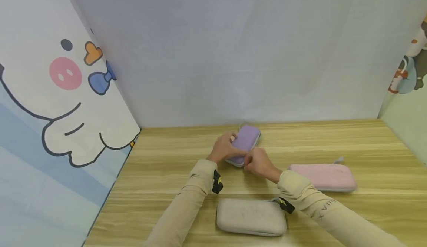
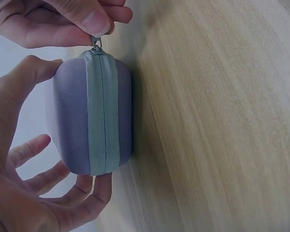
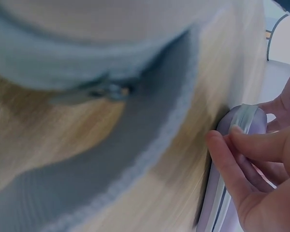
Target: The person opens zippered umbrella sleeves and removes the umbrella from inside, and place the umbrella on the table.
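Note:
A purple zippered hard case (image 1: 247,137) lies flat on the wooden table near the back wall. My left hand (image 1: 224,149) grips it across its near end, thumb on one side and fingertips on the other, as the left wrist view shows. At the corner of that end, my right hand (image 1: 261,163) pinches the small metal zipper pull (image 2: 96,42) between thumb and forefinger. The pale green zipper band (image 2: 104,116) has its teeth joined across the end face. How the zipper stands along the far side is hidden.
A beige-grey case (image 1: 251,217) lies nearest the front, below my right forearm. To the right, a pink case (image 1: 325,176) with a strap lies partly behind my right sleeve. A pale cloth wall (image 1: 260,54) rises behind the table (image 1: 160,165). Printed cartoon panels flank both sides.

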`<state>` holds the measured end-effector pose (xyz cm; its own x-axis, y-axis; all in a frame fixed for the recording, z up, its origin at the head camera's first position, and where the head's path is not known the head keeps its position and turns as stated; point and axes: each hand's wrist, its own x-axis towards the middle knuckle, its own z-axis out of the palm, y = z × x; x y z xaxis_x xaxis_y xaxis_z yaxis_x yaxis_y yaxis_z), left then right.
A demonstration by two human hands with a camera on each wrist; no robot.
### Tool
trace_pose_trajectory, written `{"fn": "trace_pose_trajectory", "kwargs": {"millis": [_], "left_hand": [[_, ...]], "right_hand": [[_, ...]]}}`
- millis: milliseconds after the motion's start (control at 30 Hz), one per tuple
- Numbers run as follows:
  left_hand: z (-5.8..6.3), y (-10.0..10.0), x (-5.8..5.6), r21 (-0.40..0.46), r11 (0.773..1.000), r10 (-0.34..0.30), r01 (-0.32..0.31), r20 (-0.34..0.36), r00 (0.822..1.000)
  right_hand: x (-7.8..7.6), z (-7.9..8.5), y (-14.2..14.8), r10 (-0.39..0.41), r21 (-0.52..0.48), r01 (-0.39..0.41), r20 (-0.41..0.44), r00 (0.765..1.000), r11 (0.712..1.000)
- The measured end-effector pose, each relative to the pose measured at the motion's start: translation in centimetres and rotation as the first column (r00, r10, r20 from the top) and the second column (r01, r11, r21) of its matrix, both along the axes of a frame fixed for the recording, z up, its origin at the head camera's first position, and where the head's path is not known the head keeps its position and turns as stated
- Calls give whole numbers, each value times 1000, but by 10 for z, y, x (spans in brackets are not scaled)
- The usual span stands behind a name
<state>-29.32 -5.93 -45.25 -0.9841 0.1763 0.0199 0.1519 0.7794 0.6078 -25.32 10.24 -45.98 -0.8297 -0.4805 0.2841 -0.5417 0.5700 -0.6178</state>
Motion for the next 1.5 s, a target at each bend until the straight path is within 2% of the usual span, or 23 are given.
{"fn": "trace_pose_trajectory", "kwargs": {"millis": [333, 833, 1300, 1500], "left_hand": [[1, 3, 2, -5, 1000, -3, 3, -32, 999], [1, 8, 3, -32, 999, 22, -25, -68, 997], [1, 14, 5, -22, 997, 78, -79, -27, 997], [1, 16, 6, -15, 995, 101, -101, -37, 994]], "right_hand": [[3, 1, 1, 28, -14, -28, 4, 1000, 1000], [8, 3, 1, 10, -22, -9, 50, 999, 1000], [8, -1, 2, 0, -34, 1, 18, 1000, 999], [8, -2, 3, 0, -41, 1, 21, 1000, 999]]}}
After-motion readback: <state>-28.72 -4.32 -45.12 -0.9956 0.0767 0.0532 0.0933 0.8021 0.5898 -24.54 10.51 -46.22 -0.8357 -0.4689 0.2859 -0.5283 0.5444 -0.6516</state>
